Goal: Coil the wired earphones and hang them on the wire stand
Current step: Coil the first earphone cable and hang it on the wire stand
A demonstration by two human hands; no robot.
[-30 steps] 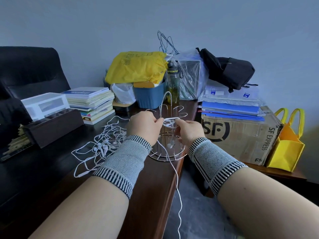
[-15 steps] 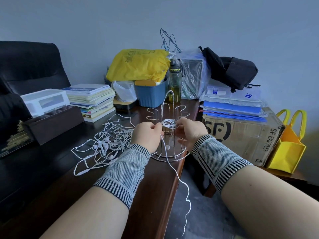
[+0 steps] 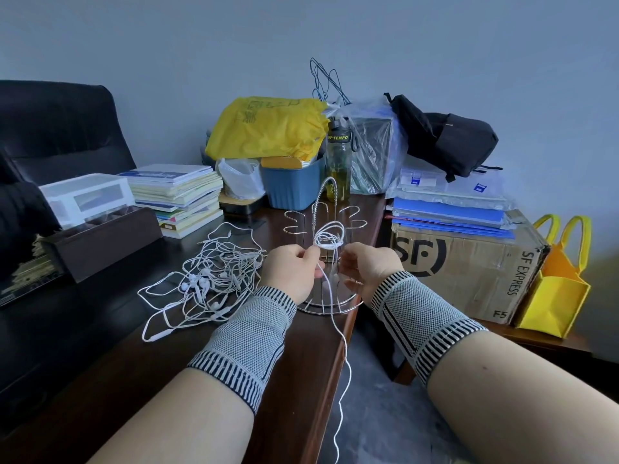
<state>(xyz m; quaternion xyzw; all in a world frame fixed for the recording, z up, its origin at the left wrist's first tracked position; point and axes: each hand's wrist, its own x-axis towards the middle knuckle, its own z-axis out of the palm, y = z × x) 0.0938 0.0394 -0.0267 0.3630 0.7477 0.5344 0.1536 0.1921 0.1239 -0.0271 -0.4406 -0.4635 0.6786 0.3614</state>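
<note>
Earphones (image 3: 330, 236) coil pinched between left hand (image 3: 294, 270) and right hand (image 3: 367, 266), wire stand (image 3: 330, 249) at desk (image 3: 301, 380) edge.

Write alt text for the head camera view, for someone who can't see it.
Both hands, left hand and right hand, pinch a small white earphone coil before a wire stand on a dark desk; one cord end dangles, more tangled earphones lie left.

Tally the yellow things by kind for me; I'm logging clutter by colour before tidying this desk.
Yellow plastic bag: 1
Yellow tote: 1
Total: 2
The bin's yellowish lid is left out.
</note>
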